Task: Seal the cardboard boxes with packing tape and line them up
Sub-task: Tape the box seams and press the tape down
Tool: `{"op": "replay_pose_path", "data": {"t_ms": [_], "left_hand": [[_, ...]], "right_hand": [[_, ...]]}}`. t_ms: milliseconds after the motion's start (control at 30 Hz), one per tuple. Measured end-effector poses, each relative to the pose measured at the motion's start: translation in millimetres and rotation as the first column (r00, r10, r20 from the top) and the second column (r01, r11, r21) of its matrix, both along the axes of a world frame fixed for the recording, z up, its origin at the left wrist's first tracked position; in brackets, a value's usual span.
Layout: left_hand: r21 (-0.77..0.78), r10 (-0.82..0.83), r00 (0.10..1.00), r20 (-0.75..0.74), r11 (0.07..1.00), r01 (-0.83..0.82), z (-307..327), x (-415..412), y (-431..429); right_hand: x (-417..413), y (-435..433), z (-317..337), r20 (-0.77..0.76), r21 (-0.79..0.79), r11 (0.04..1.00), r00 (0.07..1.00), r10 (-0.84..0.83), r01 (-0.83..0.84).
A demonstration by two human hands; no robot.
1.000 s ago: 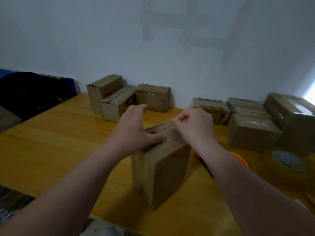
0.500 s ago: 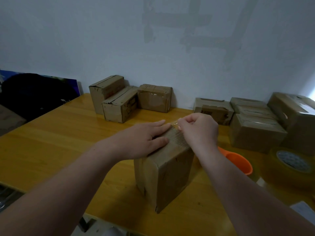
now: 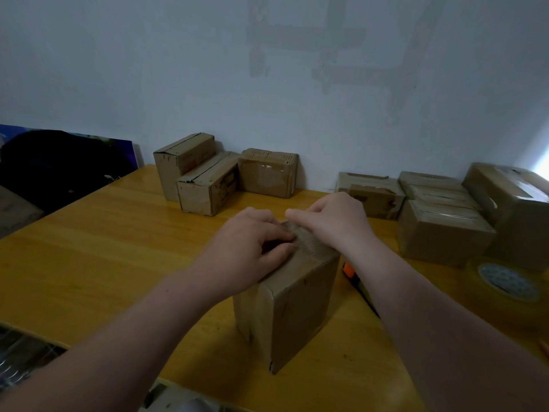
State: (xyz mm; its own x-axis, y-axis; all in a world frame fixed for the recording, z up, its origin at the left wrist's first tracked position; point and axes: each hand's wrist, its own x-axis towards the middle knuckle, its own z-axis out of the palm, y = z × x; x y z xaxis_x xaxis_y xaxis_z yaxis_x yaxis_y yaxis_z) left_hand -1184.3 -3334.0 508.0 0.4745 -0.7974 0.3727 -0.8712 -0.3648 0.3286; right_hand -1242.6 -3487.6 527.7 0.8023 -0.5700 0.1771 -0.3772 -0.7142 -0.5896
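Yellow wooden tabletop (image 3: 104,257): brown cardboard box (image 3: 297,307), long axis vertical, corner toward viewer; left hand (image 3: 246,251) fingers curled on its top, grip unclear; right hand (image 3: 332,224) fingers lie flat
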Motion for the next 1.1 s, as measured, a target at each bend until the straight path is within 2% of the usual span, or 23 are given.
{"op": "replay_pose_path", "data": {"t_ms": [67,167,333,367,433,500,567,633,700,800,900,1000,1100], "left_hand": [[-0.032,0.004,1.0,-0.015,0.999,-0.005,-1.0,0.1,1.5],[-0.065,0.0,0.999,-0.033,0.998,-0.002,-1.9,0.0,2.1],[-0.138,-0.019,0.998,-0.064,0.99,0.01,-4.4,0.3,1.8],[-0.148,-0.025,0.997,-0.068,0.989,0.015,-5.3,1.0,2.0],[-0.155,-0.042,0.996,-0.077,0.987,0.03,-7.3,2.2,3.7],[-0.17,-0.08,0.993,-0.083,0.983,0.065,-10.9,4.1,6.4],[-0.197,-0.108,0.988,-0.11,0.977,0.085,-15.9,5.4,9.8],[-0.223,-0.116,0.986,-0.119,0.971,0.087,-21.2,6.2,11.6],[-0.249,-0.121,0.987,-0.103,0.964,0.092,-25.3,6.2,11.1],[-0.292,-0.126,0.986,-0.105,0.952,0.09,-28.2,6.3,8.6],[-0.317,-0.132,0.987,-0.092,0.944,0.097,-30.1,7.2,8.0],[-0.327,-0.143,0.986,-0.082,0.939,0.109,-31.3,8.4,9.2],[-0.33,-0.143,0.985,-0.095,0.938,0.105,-31.6,8.6,8.9]], "right_hand": [[5.1,0.4,-0.7,-0.05,-0.092,0.996,0.999,0.016,-0.021],[8.8,0.5,-3.6,-0.035,-0.217,0.976,0.999,0.007,-0.014],[8.2,-7.9,-4.7,-0.04,-0.25,0.968,0.999,0.009,-0.018],[6.0,-10.8,-4.7,-0.025,-0.213,0.977,1.0,0.012,-0.017],[-0.8,-18.3,-4.0,0.067,-0.017,1.0,0.998,-0.021,0.022],[-11.3,-27.1,-3.4,0.173,0.211,0.976,0.98,-0.096,0.059],[-23.5,-33.8,-6.2,0.203,0.365,0.931,0.975,-0.091,0.011],[-35.3,-37.6,-11.9,0.155,0.456,0.881,0.986,0.065,-0.13],[-42.3,-34.9,-22.9,0.057,0.489,0.828,0.958,0.282,-0.273],[-45.0,-26.5,-32.0,-0.029,0.44,0.83,0.918,0.395,-0.343],[-47.2,-22.3,-27.4,-0.14,0.257,0.849,0.852,0.505,-0.461],[-45.2,-20.3,-15.4,-0.306,0.1,0.844,0.791,0.53,-0.527],[-37.2,-22.6,-7.5,-0.486,-0.026,0.8,0.707,0.514,-0.6]]}}
